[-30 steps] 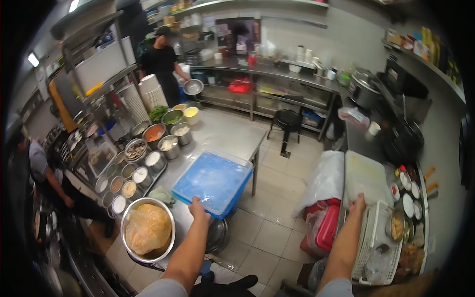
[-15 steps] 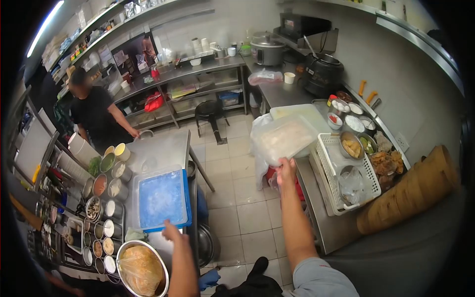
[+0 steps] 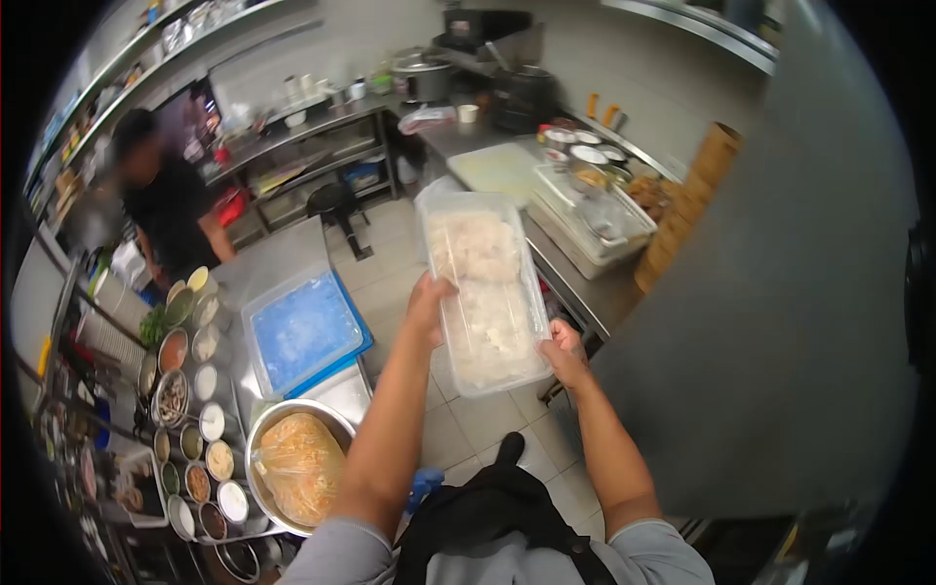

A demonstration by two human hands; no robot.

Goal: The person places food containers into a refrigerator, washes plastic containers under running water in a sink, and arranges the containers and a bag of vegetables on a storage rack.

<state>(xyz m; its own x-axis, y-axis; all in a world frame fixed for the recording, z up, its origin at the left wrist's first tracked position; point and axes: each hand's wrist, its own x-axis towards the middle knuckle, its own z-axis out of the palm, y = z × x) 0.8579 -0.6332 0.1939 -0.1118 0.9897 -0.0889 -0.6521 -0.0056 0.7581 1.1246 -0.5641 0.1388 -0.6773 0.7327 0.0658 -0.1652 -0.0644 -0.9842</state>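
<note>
A clear lidded plastic container [image 3: 486, 302] of pale, whitish food hangs in front of me above the floor, tilted so its top faces me. My left hand [image 3: 427, 307] is closed on its left edge, thumb on top. Gripping the lower right corner is my right hand [image 3: 565, 353]. To the left, a blue board or tray with a frosted, see-through cover [image 3: 304, 330] lies on the steel table. Nearer to me stands a metal bowl [image 3: 255, 468] holding a plastic bag of orange-yellow food [image 3: 300, 470].
Several ingredient tins [image 3: 213, 421] line the left table. At right, a counter bears a cutting board [image 3: 492, 168], a white basket [image 3: 595, 219] and stacked bamboo steamers [image 3: 694, 200]. A grey panel [image 3: 760, 322] rises close on my right. A person in black [image 3: 174, 210] stands beyond the left table.
The container has come from the right counter's edge toward me, and my left hand has left the blue tray's side to hold it too. My view has turned right.
</note>
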